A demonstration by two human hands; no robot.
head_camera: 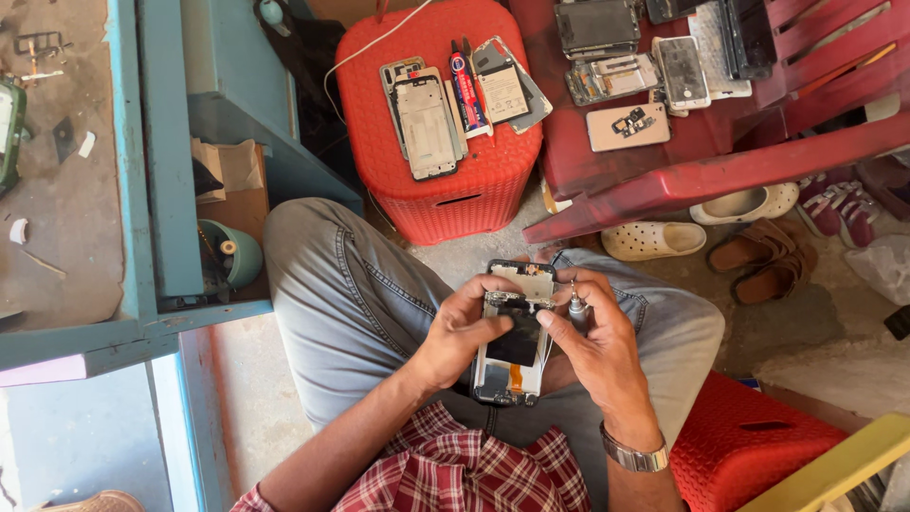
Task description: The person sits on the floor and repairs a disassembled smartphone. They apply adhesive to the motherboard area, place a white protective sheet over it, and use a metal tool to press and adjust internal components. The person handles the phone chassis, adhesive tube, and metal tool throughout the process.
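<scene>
An opened phone (515, 334) with its back removed rests over my lap, showing a dark battery and metal frame. My left hand (463, 330) grips its left edge, thumb pressed on the battery. My right hand (597, 351) holds the right edge and also keeps a small grey screwdriver (575, 308) upright between its fingers. A metal watch sits on my right wrist.
A red plastic stool (445, 194) ahead carries phone frames (427, 123), a glue tube (467, 93) and a battery. A red chair (682, 152) at right holds several phone parts. Sandals (758, 265) lie on the floor. A blue workbench (142, 190) stands left; another red stool (749, 450) is at lower right.
</scene>
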